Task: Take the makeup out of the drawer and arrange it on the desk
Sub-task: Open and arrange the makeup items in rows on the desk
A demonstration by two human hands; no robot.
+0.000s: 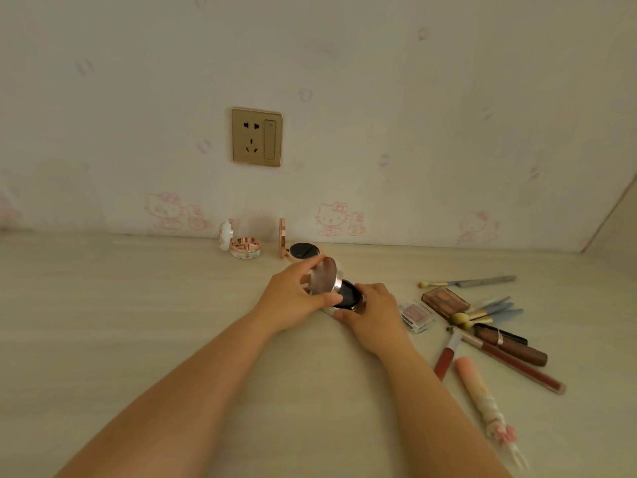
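Three cushion compacts are out on the desk (pixel 138 322), all placed relative to the wall socket (pixel 257 136): two stand open below it against the wall, a white one (pixel 240 243) slightly left and a rose-gold one (pixel 299 248) slightly right; the third compact (pixel 339 289) lies nearer the person, below and right of the socket. The left hand (pixel 296 301) pinches its raised lid by the rim; the right hand (pixel 374 313) curls round the base, steadying it. Farther right of the socket lie brushes (pixel 482 313), lip tubes (pixel 510 346) and two small palettes (pixel 444 300). To do this step well, the base should probably stay pressed flat while the lid tilts upright, then the compact be aligned with its two neighbours.
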